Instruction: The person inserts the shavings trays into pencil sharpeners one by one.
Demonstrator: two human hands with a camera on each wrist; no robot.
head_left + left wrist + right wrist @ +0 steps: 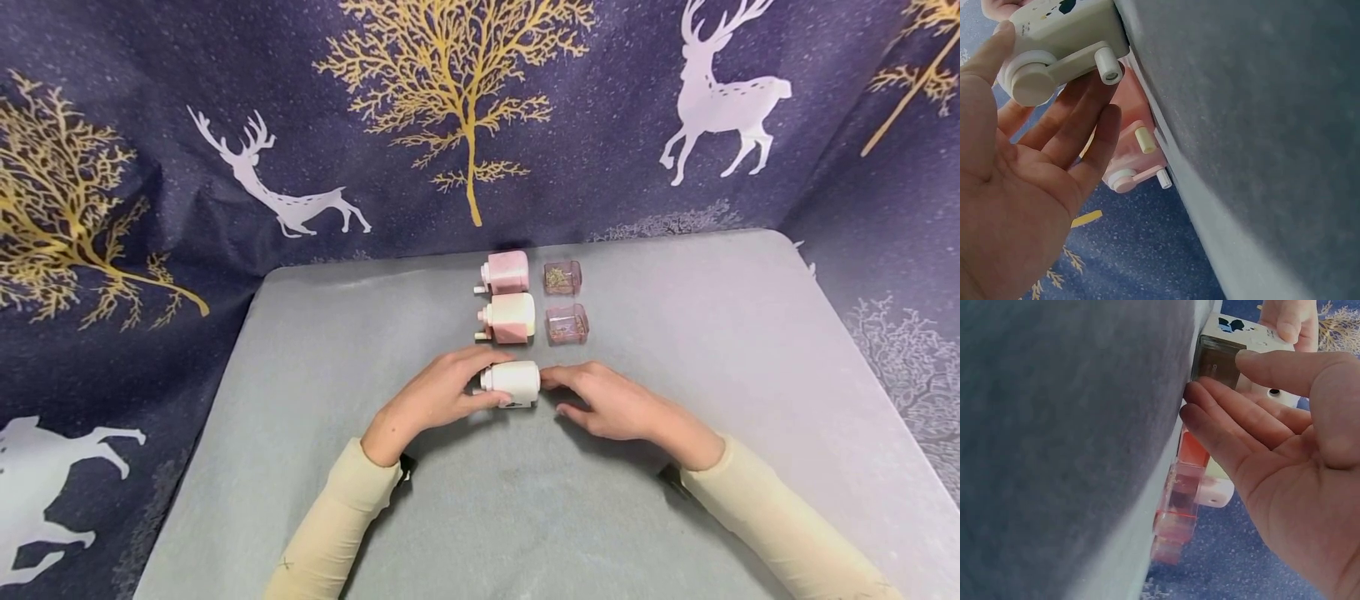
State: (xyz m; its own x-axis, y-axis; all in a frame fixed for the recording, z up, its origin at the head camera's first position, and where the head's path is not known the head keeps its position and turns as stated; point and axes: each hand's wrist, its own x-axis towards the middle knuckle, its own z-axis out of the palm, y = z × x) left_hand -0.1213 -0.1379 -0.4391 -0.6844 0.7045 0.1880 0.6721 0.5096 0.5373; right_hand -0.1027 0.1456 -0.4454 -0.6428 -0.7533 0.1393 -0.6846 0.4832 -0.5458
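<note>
Sleeves [333, 517], pale yellow, cover my forearms. My left hand [442, 392] grips a white sharpener [521, 377] at its crank end: the thumb bears on the near side, and the fingers curl along the far side. This sharpener is in front of me, between my two hands, over a grey table [517, 517]. In the left wrist view, its crank arm [1077, 61] faces my left palm, and dark blotches mark the casing.

My right hand [611, 400] is at the opposite end of the white sharpener. Its fingers are extended with a slight bend, and the thumb is spread apart from them; they enclose nothing. The right wrist view shows a dark drawer [1221, 361] in the casing, just beside my thumb and fingertips. I cannot tell whether they make contact.

Beyond my hands, a pink-and-cream sharpener [513, 321] has its crank toward my left. Just to its right is a near tray [568, 338], translucent, containing small reddish bits. Farther back, a pink sharpener [508, 271] has the same orientation. To its right, a far tray [563, 290] holds yellowish shavings [556, 276]. Behind the table hangs a dark blue cloth [420, 204] printed with golden trees [471, 125] and white deer [723, 102].
</note>
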